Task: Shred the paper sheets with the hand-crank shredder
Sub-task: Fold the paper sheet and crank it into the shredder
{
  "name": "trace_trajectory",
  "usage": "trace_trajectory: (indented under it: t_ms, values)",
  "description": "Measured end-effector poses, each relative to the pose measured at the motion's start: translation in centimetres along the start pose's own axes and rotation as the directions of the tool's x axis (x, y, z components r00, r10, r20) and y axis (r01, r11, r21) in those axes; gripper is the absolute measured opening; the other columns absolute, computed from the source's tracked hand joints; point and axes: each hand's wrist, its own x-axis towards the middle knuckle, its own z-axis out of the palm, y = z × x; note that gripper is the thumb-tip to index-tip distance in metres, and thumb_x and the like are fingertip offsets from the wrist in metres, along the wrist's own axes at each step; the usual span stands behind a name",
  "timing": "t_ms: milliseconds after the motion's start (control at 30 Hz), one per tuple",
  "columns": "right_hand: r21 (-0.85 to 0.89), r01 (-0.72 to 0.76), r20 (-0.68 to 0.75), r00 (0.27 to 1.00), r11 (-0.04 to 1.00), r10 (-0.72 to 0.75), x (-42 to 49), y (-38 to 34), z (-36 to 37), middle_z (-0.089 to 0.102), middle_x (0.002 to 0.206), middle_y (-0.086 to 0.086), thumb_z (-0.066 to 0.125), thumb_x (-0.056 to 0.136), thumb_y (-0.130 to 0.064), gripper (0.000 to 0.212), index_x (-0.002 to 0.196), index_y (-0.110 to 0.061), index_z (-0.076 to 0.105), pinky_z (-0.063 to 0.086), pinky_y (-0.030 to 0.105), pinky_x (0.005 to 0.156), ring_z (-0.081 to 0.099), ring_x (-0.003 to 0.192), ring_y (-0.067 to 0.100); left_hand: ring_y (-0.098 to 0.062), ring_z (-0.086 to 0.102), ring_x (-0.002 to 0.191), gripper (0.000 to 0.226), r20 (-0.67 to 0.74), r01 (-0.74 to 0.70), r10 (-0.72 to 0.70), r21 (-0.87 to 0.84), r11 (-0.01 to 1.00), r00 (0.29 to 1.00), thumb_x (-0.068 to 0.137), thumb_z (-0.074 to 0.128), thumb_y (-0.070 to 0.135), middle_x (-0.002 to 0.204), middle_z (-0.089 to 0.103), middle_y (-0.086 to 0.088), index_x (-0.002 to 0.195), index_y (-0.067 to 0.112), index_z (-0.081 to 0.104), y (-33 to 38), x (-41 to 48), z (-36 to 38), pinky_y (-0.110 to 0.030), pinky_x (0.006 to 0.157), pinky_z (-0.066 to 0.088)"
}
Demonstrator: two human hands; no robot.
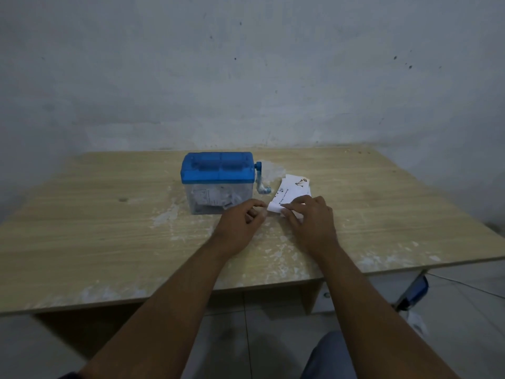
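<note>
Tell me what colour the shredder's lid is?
Blue. The shredder's lid shows best in the head view.

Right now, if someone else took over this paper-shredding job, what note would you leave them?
Left-hand grip: fingers curled beside the sheets' near corner; whether it holds anything is unclear.
Right-hand grip: pinches the near edge of the paper sheets, lying on the table right of the hand-crank shredder.
Done: shreds already in its clear bin.
Left: feed these sheets, turn the crank.
</note>
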Motion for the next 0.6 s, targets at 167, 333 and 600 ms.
trace_trajectory:
  t_ms: [167, 333, 600]
  values:
    - [0.162, 0.009, -0.068, 0.998, 0.987, 0.002, -0.5, -0.9, -0.9, 0.059, 0.095, -0.014, 0.065, 0.099, -0.047, 0.022, 0.114, -0.038, 0.079, 0.037, 0.034, 0.075, 0.047, 0.093, 0.011, -0.008, 0.07, 0.093, 0.023, 0.014, 0.093, -0.092, -0.117, 0.989, 0.996, 0.108, 0.057, 0.039, 0.106, 0.073, 0.011, 0.122, 0.028, 0.072, 1.0, 0.3, -0.2, -0.022, 0.079, 0.059]
    - [0.252, 0.103, -0.064, 0.994, 0.962, -0.09, -1.1, -1.7, -1.6, 0.071, 0.098, -0.016, 0.062, 0.101, -0.044, 0.025, 0.12, -0.037, 0.077, 0.038, 0.026, 0.072, 0.047, 0.088, 0.002, -0.009, 0.075, 0.089, 0.023, -0.021, 0.163, -0.172, -0.222, 0.961, 0.985, 0.103, 0.065, 0.045, 0.097, 0.079, 0.009, 0.106, 0.026, 0.076, 2.8, 0.6, 0.0, -0.038, 0.085, 0.065]
    - [0.775, -0.07, -0.073, 0.977, 0.629, 0.198, 0.1, -5.0, -3.0, 0.081, 0.101, -0.003, 0.068, 0.102, -0.022, 0.026, 0.126, -0.02, 0.076, 0.061, 0.029, 0.073, 0.074, 0.087, 0.009, -0.008, 0.071, 0.077, 0.019, -0.186, 0.002, -0.043, -0.217, 0.976, 0.982, 0.091, 0.082, 0.02, 0.077, 0.073, 0.0, 0.082, 0.01, 0.068, 6.5, 2.0, -2.1, -0.027, 0.072, 0.059]
